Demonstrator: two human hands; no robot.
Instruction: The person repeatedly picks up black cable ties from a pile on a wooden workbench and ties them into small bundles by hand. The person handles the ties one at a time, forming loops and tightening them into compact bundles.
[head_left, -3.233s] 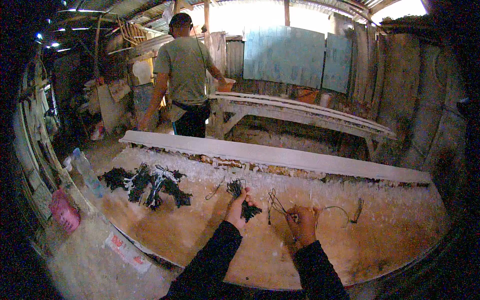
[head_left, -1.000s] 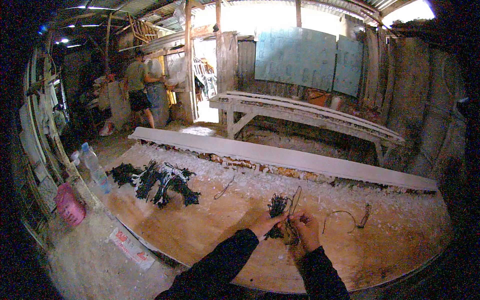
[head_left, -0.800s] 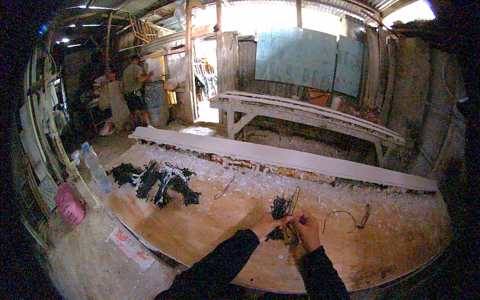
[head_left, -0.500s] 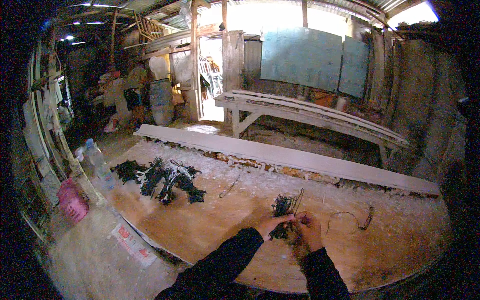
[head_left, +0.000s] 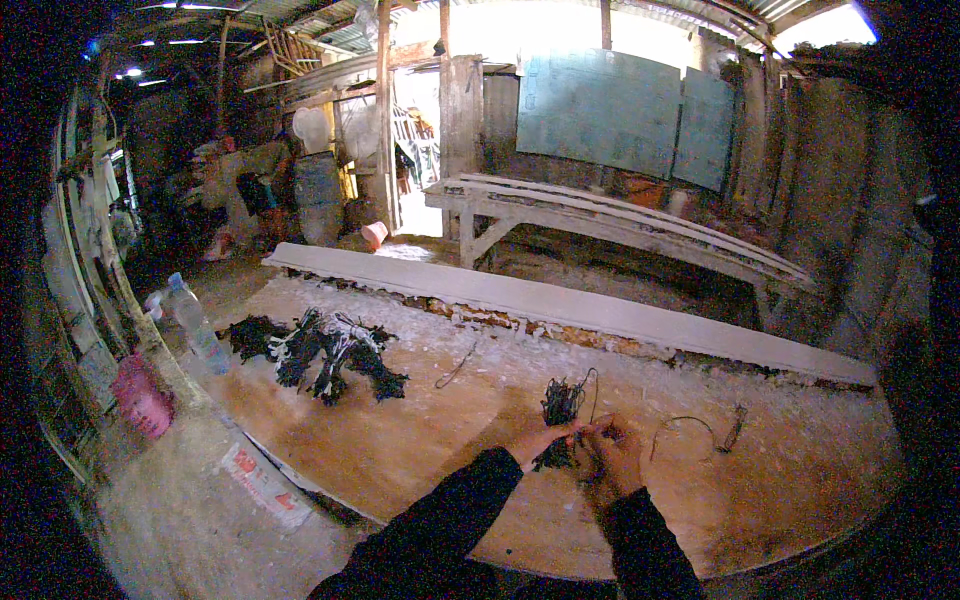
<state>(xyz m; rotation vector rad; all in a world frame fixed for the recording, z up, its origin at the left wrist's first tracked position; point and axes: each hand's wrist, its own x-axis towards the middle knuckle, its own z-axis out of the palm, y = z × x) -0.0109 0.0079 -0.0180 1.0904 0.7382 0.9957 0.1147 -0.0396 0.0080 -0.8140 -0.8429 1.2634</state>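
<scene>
Over the wooden board, a bundle of dark strands (head_left: 563,402) stands gathered, its tufts showing above and below my fingers. My left hand (head_left: 540,444) is closed round its middle from the left side. Pinched fingers of my right hand (head_left: 613,450) meet it from the right, at a thin dark strand (head_left: 594,392) that loops up beside the bundle. A pile of similar dark bundles (head_left: 318,357), some with white strands, lies on the left of the board. Loose dark strands (head_left: 737,430) lie to the right of my hands, and one thin strand (head_left: 458,366) lies between pile and hands.
A white-crusted beam (head_left: 560,300) borders the board's (head_left: 420,460) far side. On the left are a clear plastic bottle (head_left: 198,325) and a pink sack-like thing (head_left: 142,396). A long bench (head_left: 620,226) stands behind; a blue barrel (head_left: 318,198) and a pinkish container (head_left: 374,235) are near the doorway.
My right hand has shifted slightly at the strand, while the left keeps its hold on the bundle. A pinkish container now shows near the doorway. The view has tilted a little.
</scene>
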